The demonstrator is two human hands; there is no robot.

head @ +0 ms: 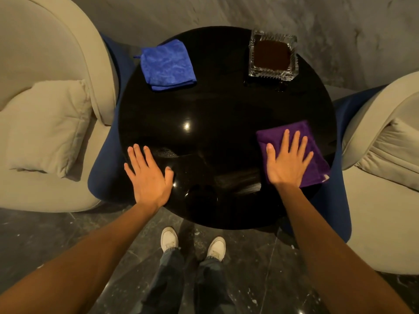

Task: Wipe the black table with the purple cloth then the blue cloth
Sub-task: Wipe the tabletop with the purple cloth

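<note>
- Right hand is laid flat, fingers spread wide, on the folded purple cloth at the round black table's right edge.
- Left hand is pressed open on bare tabletop.
- Folded blue cloth is seen far left, glass ashtray far right.

Round black table: glossy, smooth, mirror glare at centre. Folded blue cloth, upper left, and purple cloth, right: matt, fuzzy microfibre look. Square ribbed clear glass ashtray, top right: shiny. Cream armchairs: matt fabric.
</note>
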